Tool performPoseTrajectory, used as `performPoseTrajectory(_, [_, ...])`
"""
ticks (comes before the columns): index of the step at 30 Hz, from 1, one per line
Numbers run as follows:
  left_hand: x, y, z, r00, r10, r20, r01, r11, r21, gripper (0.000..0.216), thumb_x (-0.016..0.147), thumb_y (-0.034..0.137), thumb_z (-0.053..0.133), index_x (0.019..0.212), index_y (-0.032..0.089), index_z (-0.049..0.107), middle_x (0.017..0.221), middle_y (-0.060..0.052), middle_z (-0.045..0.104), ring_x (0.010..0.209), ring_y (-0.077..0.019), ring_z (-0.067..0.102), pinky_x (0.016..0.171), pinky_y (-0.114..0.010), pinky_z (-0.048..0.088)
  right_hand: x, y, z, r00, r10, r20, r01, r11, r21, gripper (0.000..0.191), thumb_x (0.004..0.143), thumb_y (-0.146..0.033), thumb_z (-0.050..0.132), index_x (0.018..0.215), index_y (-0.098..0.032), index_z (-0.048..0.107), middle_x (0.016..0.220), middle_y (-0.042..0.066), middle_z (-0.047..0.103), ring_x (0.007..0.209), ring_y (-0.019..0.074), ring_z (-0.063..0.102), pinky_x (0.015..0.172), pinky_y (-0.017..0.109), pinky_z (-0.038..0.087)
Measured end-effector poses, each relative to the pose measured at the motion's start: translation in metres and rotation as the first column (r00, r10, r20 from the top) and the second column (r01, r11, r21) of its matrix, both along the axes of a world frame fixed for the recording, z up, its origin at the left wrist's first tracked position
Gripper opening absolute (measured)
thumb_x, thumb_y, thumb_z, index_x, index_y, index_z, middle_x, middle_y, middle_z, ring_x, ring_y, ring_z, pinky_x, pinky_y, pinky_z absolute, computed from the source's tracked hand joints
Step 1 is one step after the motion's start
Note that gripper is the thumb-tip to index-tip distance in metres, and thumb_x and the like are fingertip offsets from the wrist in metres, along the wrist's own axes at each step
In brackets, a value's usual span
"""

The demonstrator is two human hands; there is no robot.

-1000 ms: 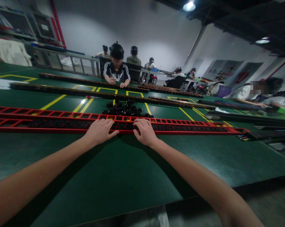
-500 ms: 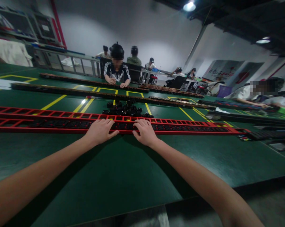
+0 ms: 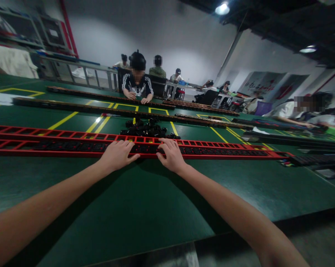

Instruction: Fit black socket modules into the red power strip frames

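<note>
A long red ladder-like frame (image 3: 225, 157) lies across the green table in front of me, with a row of black square pieces (image 3: 70, 145) set in its near channel. My left hand (image 3: 118, 154) rests palm down on the frame, fingers stretched over the black row and thumb apart at the near rail. To its right, my right hand (image 3: 170, 154) touches the same frame with slightly bent, parted fingers. What lies under the fingertips is hidden. Just behind the frame, between the hands, sits a heap of loose black parts (image 3: 145, 129).
Yellow tape lines mark the green table (image 3: 123, 207). Farther back lie long dark strips (image 3: 95, 108). A co-worker (image 3: 138, 83) sits across the table, hands on another strip. More people work at the right and behind. Dark rails (image 3: 317, 159) lie at the right end.
My right hand has shifted very slightly, its fingers reaching a little higher over the frame. My left hand and the frame stay in place.
</note>
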State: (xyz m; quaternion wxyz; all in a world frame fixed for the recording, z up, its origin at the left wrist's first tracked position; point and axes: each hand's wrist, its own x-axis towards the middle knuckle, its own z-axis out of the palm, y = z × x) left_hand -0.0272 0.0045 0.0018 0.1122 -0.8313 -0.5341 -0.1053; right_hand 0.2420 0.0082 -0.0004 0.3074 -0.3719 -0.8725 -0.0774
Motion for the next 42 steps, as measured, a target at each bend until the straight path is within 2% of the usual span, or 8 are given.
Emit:
performPoseTrajectory(6, [-0.0004, 0.0005, -0.0007, 1.0, -0.005, 0.016, 0.005, 1.0, 0.0, 0.058, 0.1, 0.061, 0.047, 0.122, 0.012, 0.07, 0.115, -0.02, 0.074, 0.106, -0.0355, 0.07, 0.091, -0.046, 0.052, 0.0014, 0.0015, 0.0001, 0.999, 0.034, 0.035, -0.035, 0.999, 0.008, 0.014, 0.097, -0.019, 0.062, 0.092, -0.021, 0.075, 0.117, 0.012, 0.073, 0.115, 0.0289, 0.063, 0.107, 0.052, 0.045])
performPoseTrajectory(15, [-0.0007, 0.0012, -0.0007, 1.0, -0.006, -0.006, 0.006, 1.0, -0.007, 0.063, 0.101, 0.061, 0.045, 0.126, 0.009, 0.068, 0.117, -0.021, 0.074, 0.106, -0.0365, 0.07, 0.09, -0.048, 0.053, -0.0008, 0.0024, -0.0012, 0.999, 0.023, 0.048, -0.023, 1.0, -0.006, 0.014, 0.097, -0.019, 0.064, 0.086, -0.02, 0.072, 0.116, 0.012, 0.072, 0.113, 0.0283, 0.061, 0.107, 0.052, 0.044])
performPoseTrajectory(19, [-0.001, 0.0008, -0.0006, 1.0, -0.006, -0.017, 0.006, 1.0, -0.003, 0.061, 0.101, 0.061, 0.045, 0.126, 0.01, 0.068, 0.117, -0.021, 0.074, 0.106, -0.0354, 0.07, 0.09, -0.046, 0.052, -0.0002, 0.0013, -0.0017, 0.995, 0.029, 0.092, -0.024, 0.998, -0.051, 0.006, 0.093, -0.019, 0.068, 0.099, -0.02, 0.07, 0.122, 0.013, 0.072, 0.116, 0.0298, 0.063, 0.11, 0.054, 0.043])
performPoseTrajectory(23, [-0.0011, 0.0005, -0.0005, 1.0, -0.007, -0.023, 0.007, 1.0, 0.003, 0.061, 0.101, 0.061, 0.044, 0.125, 0.01, 0.068, 0.118, -0.02, 0.074, 0.106, -0.0353, 0.07, 0.09, -0.046, 0.052, 0.0004, 0.0013, -0.0017, 0.987, 0.089, 0.138, -0.078, 0.994, -0.082, 0.036, 0.093, -0.018, 0.067, 0.129, -0.019, 0.066, 0.148, 0.015, 0.062, 0.136, 0.0307, 0.057, 0.119, 0.057, 0.038])
performPoseTrajectory(25, [-0.0004, -0.0001, 0.0001, 1.0, -0.012, -0.021, 0.012, 1.0, 0.007, 0.061, 0.102, 0.06, 0.044, 0.124, 0.009, 0.068, 0.117, -0.021, 0.074, 0.106, -0.036, 0.07, 0.09, -0.046, 0.052, 0.0002, 0.0026, -0.002, 0.974, 0.14, 0.176, -0.124, 0.987, -0.101, 0.044, 0.095, -0.017, 0.064, 0.139, -0.02, 0.063, 0.152, 0.015, 0.059, 0.141, 0.0296, 0.055, 0.119, 0.056, 0.039])
performPoseTrajectory(29, [0.0011, -0.0015, 0.0015, 1.0, -0.001, -0.009, 0.001, 1.0, 0.016, 0.06, 0.101, 0.059, 0.048, 0.122, 0.008, 0.069, 0.114, -0.021, 0.074, 0.106, -0.0374, 0.07, 0.091, -0.047, 0.052, -0.0014, 0.0067, -0.0042, 0.968, 0.154, 0.2, -0.14, 0.987, -0.085, 0.04, 0.097, -0.014, 0.06, 0.136, -0.019, 0.067, 0.146, 0.015, 0.064, 0.135, 0.0293, 0.06, 0.115, 0.054, 0.045])
performPoseTrajectory(35, [-0.0002, -0.0008, 0.0, 0.999, 0.0, -0.039, 0.001, 1.0, 0.022, 0.061, 0.102, 0.061, 0.046, 0.125, 0.009, 0.068, 0.119, -0.02, 0.074, 0.108, -0.0361, 0.07, 0.092, -0.046, 0.052, -0.0023, 0.0072, -0.0067, 0.971, 0.165, 0.175, -0.156, 0.986, -0.064, 0.04, 0.097, -0.013, 0.058, 0.135, -0.019, 0.067, 0.144, 0.015, 0.066, 0.134, 0.03, 0.06, 0.114, 0.055, 0.046])
performPoseTrajectory(42, [-0.0006, 0.0007, -0.0013, 1.0, -0.007, -0.013, 0.007, 1.0, 0.02, 0.057, 0.101, 0.057, 0.048, 0.122, 0.009, 0.07, 0.113, -0.02, 0.075, 0.104, -0.0351, 0.071, 0.09, -0.045, 0.052, 0.0011, 0.0018, -0.0033, 0.994, 0.105, 0.038, -0.104, 0.995, -0.005, 0.044, 0.096, -0.016, 0.058, 0.14, -0.017, 0.061, 0.144, 0.017, 0.062, 0.135, 0.0316, 0.055, 0.114, 0.056, 0.045])
